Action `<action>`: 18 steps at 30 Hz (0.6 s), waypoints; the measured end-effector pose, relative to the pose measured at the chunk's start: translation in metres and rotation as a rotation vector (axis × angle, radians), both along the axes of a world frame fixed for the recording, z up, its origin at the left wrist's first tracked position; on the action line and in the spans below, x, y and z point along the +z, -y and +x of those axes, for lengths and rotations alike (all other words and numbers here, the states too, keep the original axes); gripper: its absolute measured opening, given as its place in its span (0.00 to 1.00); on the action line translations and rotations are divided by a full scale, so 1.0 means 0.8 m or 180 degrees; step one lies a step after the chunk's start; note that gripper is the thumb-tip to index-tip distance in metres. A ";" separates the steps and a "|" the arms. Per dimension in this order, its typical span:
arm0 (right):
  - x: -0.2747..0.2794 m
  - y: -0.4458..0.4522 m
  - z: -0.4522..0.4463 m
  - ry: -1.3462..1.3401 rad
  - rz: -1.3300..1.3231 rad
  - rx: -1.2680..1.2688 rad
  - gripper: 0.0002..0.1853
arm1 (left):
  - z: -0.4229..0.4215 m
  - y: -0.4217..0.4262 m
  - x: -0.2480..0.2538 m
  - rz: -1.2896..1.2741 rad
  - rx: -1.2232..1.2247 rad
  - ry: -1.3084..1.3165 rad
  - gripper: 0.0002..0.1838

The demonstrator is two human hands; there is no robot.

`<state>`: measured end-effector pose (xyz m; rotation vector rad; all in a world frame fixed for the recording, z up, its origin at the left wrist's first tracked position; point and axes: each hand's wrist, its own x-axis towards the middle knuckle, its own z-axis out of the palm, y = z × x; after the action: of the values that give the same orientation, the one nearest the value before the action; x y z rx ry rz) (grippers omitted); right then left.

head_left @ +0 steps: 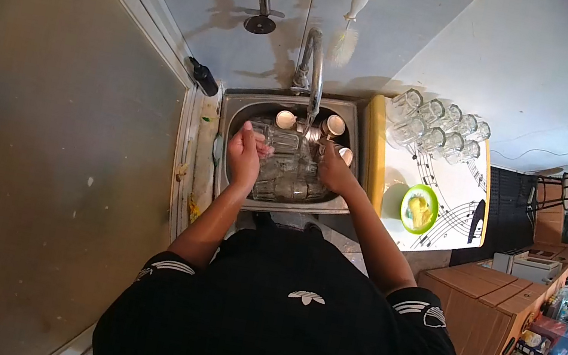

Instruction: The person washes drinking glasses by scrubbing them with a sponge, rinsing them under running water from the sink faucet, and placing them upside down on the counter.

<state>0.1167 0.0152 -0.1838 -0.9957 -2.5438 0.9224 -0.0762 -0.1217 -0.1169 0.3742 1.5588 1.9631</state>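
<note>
My left hand (pixel 247 156) is at the left side of the metal sink (pixel 331 209), thumb up and fingers curled against a clear glass mug (pixel 281 140) lying on its side. My right hand (pixel 334 170) reaches in from the right with fingers bent downward; what they hold, if anything, is hidden. Between and below the hands lie several more clear glasses (pixel 286 189). Small round pale-topped containers (pixel 334 125) stand toward the back of the sink. Water appears to run from the curved faucet (pixel 313 53) between my hands.
On the right counter (pixel 386 222) stand several glass mugs (pixel 434 137) in rows and a green bowl (pixel 420 208) with a yellow sponge (pixel 418 210). A dark bottle (pixel 203 77) stands at the sink's back left corner. A white-handled brush (pixel 359 1) hangs on the wall.
</note>
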 end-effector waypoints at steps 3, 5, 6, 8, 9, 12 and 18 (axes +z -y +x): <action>0.037 0.006 -0.007 -0.0185 -0.1574 -0.0006 0.32 | 0.011 0.010 -0.032 -0.0027 0.0022 0.0461 0.26; 0.097 0.030 -0.020 -0.0253 -0.3577 -0.0749 0.40 | 0.024 0.015 -0.046 -0.0221 -0.0090 0.0922 0.26; 0.088 0.035 -0.021 -0.0403 -0.4093 -0.0806 0.44 | 0.034 0.017 -0.034 -0.0467 -0.0178 0.0814 0.27; 0.076 0.043 -0.015 -0.0809 -0.4348 -0.0676 0.44 | 0.045 0.022 -0.041 -0.0465 -0.0263 0.0811 0.28; 0.075 0.046 -0.008 -0.1192 -0.4596 -0.0459 0.44 | 0.052 0.021 -0.045 -0.0470 -0.0276 0.0800 0.28; 0.123 0.069 -0.006 -0.1214 -0.4091 -0.1221 0.36 | 0.061 0.025 -0.038 -0.0583 -0.0499 0.0760 0.28; 0.134 0.068 0.018 -0.0815 -0.2782 -0.1246 0.29 | 0.071 0.017 -0.064 -0.0320 -0.0988 0.1155 0.24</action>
<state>0.1310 -0.0390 -0.0763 -1.3909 -1.6105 1.9213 -0.0190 -0.1355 -0.1678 0.1903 1.2753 1.6029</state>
